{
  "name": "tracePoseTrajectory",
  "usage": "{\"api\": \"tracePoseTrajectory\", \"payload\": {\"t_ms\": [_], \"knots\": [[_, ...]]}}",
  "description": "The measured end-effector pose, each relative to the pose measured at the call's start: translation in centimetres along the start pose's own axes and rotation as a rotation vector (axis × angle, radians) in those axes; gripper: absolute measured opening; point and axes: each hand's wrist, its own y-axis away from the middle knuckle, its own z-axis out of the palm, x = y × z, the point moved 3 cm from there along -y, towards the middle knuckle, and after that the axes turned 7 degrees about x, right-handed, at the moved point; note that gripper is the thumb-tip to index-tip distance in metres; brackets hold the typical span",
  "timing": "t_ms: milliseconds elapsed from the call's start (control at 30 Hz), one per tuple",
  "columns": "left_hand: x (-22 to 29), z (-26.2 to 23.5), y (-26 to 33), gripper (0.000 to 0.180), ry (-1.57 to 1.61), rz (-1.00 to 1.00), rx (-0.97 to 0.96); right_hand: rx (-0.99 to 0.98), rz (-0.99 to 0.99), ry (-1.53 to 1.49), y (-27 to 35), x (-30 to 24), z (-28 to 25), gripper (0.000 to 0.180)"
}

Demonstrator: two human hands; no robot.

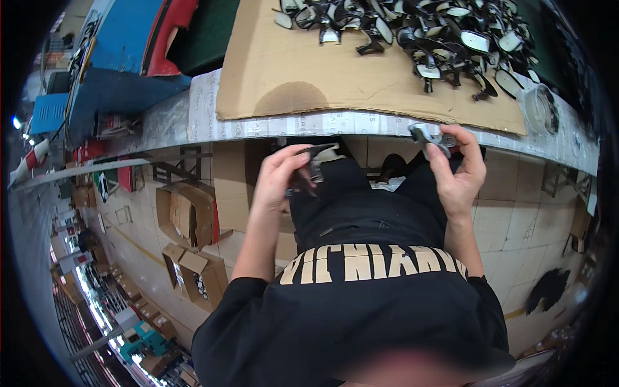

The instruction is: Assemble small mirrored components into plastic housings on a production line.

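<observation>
The person seems mid-handling: over the lap (pixel 361 193), the left hand (pixel 277 173) pinches a black shoe heel (pixel 327 154), its pale-lined end pointing right, its full long axis too blurred to tell. The right hand (pixel 461 169) pinches a small grey piece (pixel 422 137), slanting far-left. Bringing both together would call for careful alignment.

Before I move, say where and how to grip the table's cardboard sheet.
The cardboard sheet is probably best gripped by its near left corner, from the front: it lies by the table's edge, while black shoe heels crowd the far right.
</observation>
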Motion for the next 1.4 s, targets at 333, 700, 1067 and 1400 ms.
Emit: {"api": "tracePoseTrajectory", "payload": {"t_ms": [333,700,1067,1400], "knots": [[1.8,-7.4,1.7,0.041,-0.261,0.12,0.344,-0.129,0.11,-0.143,0.1,0.5,1.9,0.029],[-3.0,8.1,-1.3,0.026,0.936,-0.436,-0.142,-0.263,0.201,-0.281,2.3,-2.4,3.8,0.031],[-3.7,8.6,-0.8,0.043,0.776,-0.161,-0.246,-0.107,-0.174,0.006,2.0,-2.6,3.5,0.032],[-2.3,8.1,-1.4,0.04,0.719,-0.075,-0.154,-0.253,-0.012,-0.222,1.7,-3.4,2.2,0.035]]}}
